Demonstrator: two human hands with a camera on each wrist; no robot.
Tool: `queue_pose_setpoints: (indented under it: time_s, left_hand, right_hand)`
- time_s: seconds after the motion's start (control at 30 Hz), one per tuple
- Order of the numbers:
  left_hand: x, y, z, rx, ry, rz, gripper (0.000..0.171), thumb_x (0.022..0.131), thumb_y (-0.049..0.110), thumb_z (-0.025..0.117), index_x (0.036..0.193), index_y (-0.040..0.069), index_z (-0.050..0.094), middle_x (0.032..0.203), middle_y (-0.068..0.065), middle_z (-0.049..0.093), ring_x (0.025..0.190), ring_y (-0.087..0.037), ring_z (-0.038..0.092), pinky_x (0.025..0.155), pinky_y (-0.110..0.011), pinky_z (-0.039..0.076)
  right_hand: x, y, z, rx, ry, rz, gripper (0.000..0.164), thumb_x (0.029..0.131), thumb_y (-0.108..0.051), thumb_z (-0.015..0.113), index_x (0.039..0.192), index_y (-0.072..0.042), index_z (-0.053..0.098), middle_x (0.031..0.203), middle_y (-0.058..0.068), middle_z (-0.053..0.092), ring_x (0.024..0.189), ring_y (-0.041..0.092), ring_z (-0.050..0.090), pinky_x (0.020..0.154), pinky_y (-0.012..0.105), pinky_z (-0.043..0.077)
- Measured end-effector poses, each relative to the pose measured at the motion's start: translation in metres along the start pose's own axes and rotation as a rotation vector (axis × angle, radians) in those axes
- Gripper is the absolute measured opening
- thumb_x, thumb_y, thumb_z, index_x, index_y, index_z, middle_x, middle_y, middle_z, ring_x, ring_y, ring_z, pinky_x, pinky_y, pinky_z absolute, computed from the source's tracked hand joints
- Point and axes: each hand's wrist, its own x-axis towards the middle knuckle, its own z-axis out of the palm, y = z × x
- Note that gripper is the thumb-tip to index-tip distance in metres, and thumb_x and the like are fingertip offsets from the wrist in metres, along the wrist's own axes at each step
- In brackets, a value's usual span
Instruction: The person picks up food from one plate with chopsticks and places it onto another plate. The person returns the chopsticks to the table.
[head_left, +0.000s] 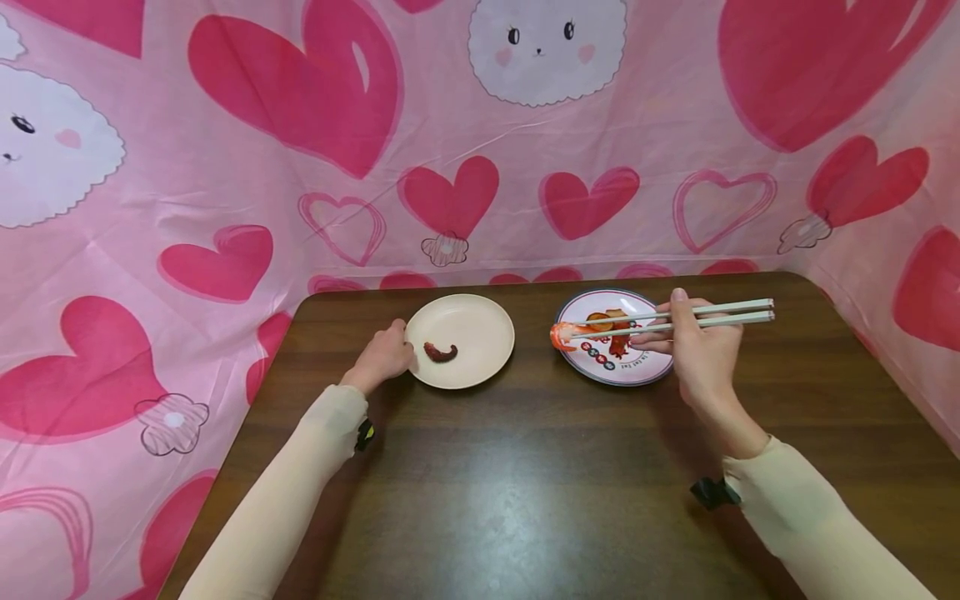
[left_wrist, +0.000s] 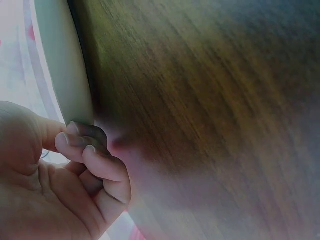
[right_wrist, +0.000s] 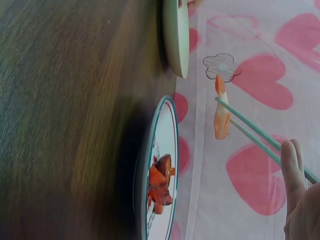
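Observation:
My left hand holds the left rim of a cream plate; in the left wrist view its thumb and curled fingers pinch the edge. On that plate lies a curved, dark red-brown food piece. My right hand grips a pair of pale green chopsticks, pointing left. Between their tips is an orange-and-white shrimp, held clear above a white patterned plate, near its left edge. Several red and orange-brown food pieces lie on that plate.
Both plates stand towards the back of a dark wooden table, with a gap between them. A pink cloth with hearts and white faces hangs behind and around the table. A black strap shows at the right wrist.

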Motion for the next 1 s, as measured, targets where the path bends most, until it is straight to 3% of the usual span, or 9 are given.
queue_pose_setpoints:
  time_s: [0.23,0.43,1.0]
  left_hand:
    - [0.0,0.001,0.001,-0.004,-0.002,0.002,0.038,0.103,0.012,0.049,0.137,-0.006,0.043,0.114,-0.025,0.061,0.096,-0.036,0.058,0.091,-0.048,0.048]
    - [0.0,0.001,0.001,-0.001,0.002,0.011,0.038,0.104,0.012,0.046,0.137,-0.006,0.043,0.112,-0.024,0.062,0.095,-0.035,0.059,0.089,-0.047,0.048]
    - [0.005,-0.004,0.003,0.012,0.013,0.01,0.039,0.104,0.012,0.046,0.138,-0.006,0.042,0.114,-0.025,0.062,0.095,-0.035,0.058,0.089,-0.048,0.048]
  right_hand:
    - [-0.001,0.003,0.007,-0.009,0.008,-0.005,0.032,0.102,-0.017,0.07,0.097,0.014,0.062,0.078,0.021,0.072,0.058,0.031,0.074,0.056,0.042,0.057]
    - [-0.001,0.007,0.009,-0.021,0.02,-0.002,0.039,0.103,-0.017,0.069,0.101,0.02,0.057,0.077,0.019,0.071,0.057,0.03,0.074,0.056,0.042,0.057]
    - [0.0,0.015,0.023,-0.004,0.009,-0.003,0.033,0.103,-0.018,0.068,0.096,0.013,0.059,0.078,0.021,0.073,0.056,0.029,0.073,0.056,0.042,0.057]
